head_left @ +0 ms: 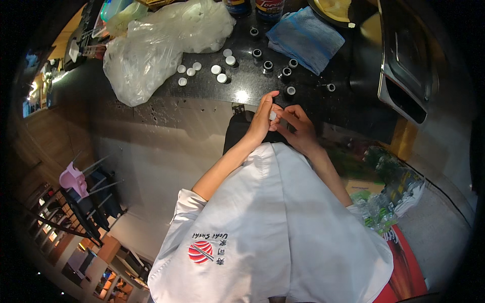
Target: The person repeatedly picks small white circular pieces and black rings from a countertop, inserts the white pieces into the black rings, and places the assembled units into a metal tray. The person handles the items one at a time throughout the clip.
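Close to my body, at the counter's near edge, my two hands meet around a small white piece that looks like a cap (pixel 273 115). My left hand (pixel 259 121) cradles it, index finger stretched forward and the other fingers curled. From the right, the thumb and fingertips of my right hand (pixel 300 127) close in on the same piece; exact contact is too small to see. Just beyond my fingers stand several small dark bottles with pale ring-shaped mouths (pixel 286 71). To their left are several small round white caps (pixel 216 69), some apparently on dark bottles.
A clear plastic bag (pixel 146 60) covers the counter's left part. A folded blue cloth (pixel 305 39) lies beyond the bottles, near a dark plate (pixel 349 23) with something yellow. A metal-edged appliance (pixel 404 96) stands at the right. Larger labelled bottles (pixel 269 9) are at the back.
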`<state>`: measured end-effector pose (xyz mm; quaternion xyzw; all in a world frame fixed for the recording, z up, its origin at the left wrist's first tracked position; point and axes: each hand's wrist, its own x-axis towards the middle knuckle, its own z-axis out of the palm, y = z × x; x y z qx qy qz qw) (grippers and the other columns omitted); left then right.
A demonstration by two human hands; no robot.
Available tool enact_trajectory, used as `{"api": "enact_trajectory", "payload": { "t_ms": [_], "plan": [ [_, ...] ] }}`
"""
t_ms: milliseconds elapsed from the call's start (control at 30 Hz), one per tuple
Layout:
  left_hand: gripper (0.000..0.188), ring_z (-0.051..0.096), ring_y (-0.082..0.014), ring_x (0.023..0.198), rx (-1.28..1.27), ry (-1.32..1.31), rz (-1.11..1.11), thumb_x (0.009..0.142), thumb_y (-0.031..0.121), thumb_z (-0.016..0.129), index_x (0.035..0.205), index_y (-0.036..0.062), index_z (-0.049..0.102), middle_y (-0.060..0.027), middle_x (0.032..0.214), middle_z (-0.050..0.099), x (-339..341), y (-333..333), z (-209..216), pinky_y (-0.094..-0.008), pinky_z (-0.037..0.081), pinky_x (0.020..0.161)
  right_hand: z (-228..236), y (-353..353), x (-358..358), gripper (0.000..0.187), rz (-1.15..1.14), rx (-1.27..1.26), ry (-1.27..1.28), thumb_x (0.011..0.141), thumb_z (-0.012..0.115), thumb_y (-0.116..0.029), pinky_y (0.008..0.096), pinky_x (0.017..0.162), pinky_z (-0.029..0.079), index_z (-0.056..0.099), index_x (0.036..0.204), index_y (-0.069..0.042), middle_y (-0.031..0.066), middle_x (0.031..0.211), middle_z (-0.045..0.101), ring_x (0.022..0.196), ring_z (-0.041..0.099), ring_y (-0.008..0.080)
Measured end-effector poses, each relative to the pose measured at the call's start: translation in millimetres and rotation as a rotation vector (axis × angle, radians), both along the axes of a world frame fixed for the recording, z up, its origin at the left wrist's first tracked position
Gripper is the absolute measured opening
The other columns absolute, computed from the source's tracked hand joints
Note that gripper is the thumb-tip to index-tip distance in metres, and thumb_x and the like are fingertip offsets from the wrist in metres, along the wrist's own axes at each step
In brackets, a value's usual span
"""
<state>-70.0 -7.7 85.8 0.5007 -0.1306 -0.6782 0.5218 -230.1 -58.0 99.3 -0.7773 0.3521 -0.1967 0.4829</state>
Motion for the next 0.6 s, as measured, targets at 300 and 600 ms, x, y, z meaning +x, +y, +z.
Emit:
{"api": "enact_trajectory", "payload": {
  "t_ms": [300, 600],
  "plan": [
    [0.053, 0.044, -0.0044, 0.066, 0.016, 0.018, -0.247, 0.109, 0.05, 0.034, 0.15, 0.0165, 0.031, -0.0033, 0.092, 0.052, -3, -28, 28, -0.0188, 0.036, 0.055, 2, -4, -6, 0.033, -0.288, 0.173, -0.027, 0.083, 0.081, -0.026, 0.0311, 0.087, 0.048, 0.073, 0.112, -0.012, 0.0064, 0.113, 0.052, 0.099, 0.056, 0.0186],
    [0.032, 0.062, -0.0231, 0.086, -0.392, -1.042, -0.174, 0.1, 0.024, 0.061, 0.128, 0.0077, 0.064, -0.0114, 0.094, 0.061, 3, -36, 32, -0.035, 0.05, 0.077, -3, -24, -23, 0.031, -0.446, 0.668, -0.397, 0.097, 0.067, -0.018, 0.0256, 0.078, 0.05, 0.061, 0.125, -0.006, 0.0041, 0.111, 0.063, 0.093, 0.062, 0.0101]
  ]
}}
